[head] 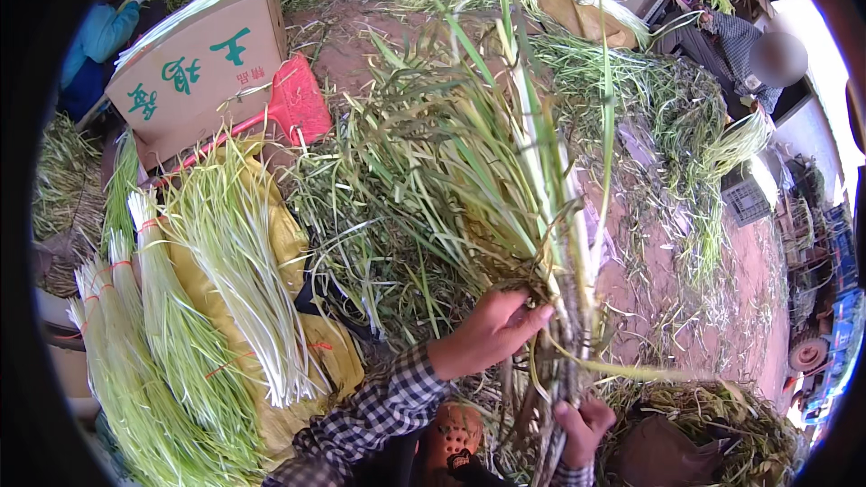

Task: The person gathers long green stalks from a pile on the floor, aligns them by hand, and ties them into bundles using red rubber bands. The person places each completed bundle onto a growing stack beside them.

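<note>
My right hand (585,426) grips the lower part of an upright bunch of long leafy stalks (541,149), which look like green garlic. Higher up, my left hand (490,331) closes its thumb and fingers on withered leaves (517,277) at the side of this bunch. Pale stems and green blades rise above both hands; the lower stalks are brown and soiled. To the left, a loose pile of trimmed pale stalks (250,284) lies on yellow woven sacking (284,243). Several bundles (183,311) tied with red bands lie beside it.
A cardboard box (203,74) bearing writing stands at upper left, with a red plastic broom (301,98) against it. Leaf waste (399,250) covers much of the floor. Another person (727,47) holds stalks at upper right; a second person (101,40) is at upper left. An orange perforated shoe (454,433) shows below.
</note>
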`<state>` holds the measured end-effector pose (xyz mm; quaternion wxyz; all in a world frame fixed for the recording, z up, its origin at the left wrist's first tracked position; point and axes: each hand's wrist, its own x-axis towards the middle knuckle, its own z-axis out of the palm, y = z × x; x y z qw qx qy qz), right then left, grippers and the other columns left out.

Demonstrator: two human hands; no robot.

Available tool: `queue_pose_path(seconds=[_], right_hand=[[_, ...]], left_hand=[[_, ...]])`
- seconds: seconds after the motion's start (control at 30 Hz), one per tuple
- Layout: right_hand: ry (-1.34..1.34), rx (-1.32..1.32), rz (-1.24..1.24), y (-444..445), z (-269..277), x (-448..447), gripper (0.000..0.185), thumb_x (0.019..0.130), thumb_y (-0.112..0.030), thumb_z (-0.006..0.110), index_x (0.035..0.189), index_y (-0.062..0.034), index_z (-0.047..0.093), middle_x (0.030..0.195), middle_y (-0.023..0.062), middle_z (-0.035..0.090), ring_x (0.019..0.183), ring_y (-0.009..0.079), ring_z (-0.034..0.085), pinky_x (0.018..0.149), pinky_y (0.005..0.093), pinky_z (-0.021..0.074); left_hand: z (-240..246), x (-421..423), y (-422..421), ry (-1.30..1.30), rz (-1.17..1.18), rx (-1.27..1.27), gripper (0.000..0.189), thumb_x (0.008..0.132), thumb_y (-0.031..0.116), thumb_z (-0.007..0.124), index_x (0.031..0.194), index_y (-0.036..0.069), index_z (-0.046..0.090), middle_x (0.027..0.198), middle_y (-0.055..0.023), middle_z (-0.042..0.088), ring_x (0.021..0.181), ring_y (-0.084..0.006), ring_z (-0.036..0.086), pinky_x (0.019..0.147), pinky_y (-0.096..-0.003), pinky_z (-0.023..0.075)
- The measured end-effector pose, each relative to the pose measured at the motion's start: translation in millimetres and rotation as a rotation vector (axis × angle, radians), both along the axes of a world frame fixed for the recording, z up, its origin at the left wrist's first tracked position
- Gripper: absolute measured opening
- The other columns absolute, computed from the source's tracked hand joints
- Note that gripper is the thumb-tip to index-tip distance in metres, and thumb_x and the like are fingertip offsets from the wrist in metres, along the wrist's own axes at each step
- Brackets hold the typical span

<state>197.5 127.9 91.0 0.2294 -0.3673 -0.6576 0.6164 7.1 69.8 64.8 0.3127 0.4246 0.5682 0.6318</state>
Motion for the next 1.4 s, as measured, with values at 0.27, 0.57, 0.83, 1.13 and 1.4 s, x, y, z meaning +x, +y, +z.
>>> queue_pose_path(seconds=[0.27,0.57,0.83,1.13,1.4], right_hand=[[-0.585,0.759,0.298,38,-187,107,0.017,0.063,-0.016,0.068,0.068,-0.0041,0.057,0.064,0.0146,0.052,0.057,0.0315,0.049,0.051,0.0404,0.0374],[-0.342,0.769,0.108,69,-125,-34,0.009,0.069,-0.002,0.057,0.064,0.0010,0.050,0.052,0.0133,0.044,0.047,0.0226,0.043,0.043,0.0327,0.0332],[-0.497,0.367,0.251,77,-186,-36,0.021,0.069,-0.015,0.058,0.058,0.0034,0.058,0.043,0.0090,0.049,0.034,0.0126,0.039,0.035,0.0290,0.0308],[0.236,0.556,-0.247,56,88,14,0.015,0.072,-0.006,0.056,0.075,0.0083,0.059,0.052,0.0067,0.053,0.041,0.0092,0.047,0.038,0.0183,0.0324],[-0.103,0.118,0.029,47,-16,-14,0.007,0.070,-0.002,0.057,0.071,0.0029,0.062,0.051,0.0045,0.054,0.038,0.0063,0.042,0.035,0.0195,0.0291]], left_hand=[[-152,54,-69,0.403,0.147,-0.614,0.037,0.079,0.023,0.052,0.104,-0.004,0.049,0.048,-0.0139,0.047,0.041,-0.0291,0.047,0.040,-0.0410,0.0361],[-115,23,-74,0.378,0.347,-0.385,0.017,0.078,0.008,0.055,0.092,-0.001,0.053,0.048,-0.0112,0.047,0.036,-0.0199,0.043,0.037,-0.0309,0.0312],[-111,39,-61,0.085,0.282,-0.342,0.025,0.080,0.011,0.052,0.062,-0.001,0.041,0.043,-0.0154,0.030,0.033,-0.0243,0.029,0.035,-0.0332,0.0232],[-134,39,-72,0.093,0.163,-0.379,0.021,0.084,0.012,0.049,0.072,-0.006,0.051,0.049,-0.0047,0.046,0.042,-0.0090,0.049,0.040,-0.0240,0.0378],[-125,43,-66,-0.016,0.291,-0.278,0.025,0.079,0.010,0.052,0.060,-0.003,0.042,0.044,-0.0167,0.035,0.034,-0.0247,0.032,0.037,-0.0344,0.0258]])
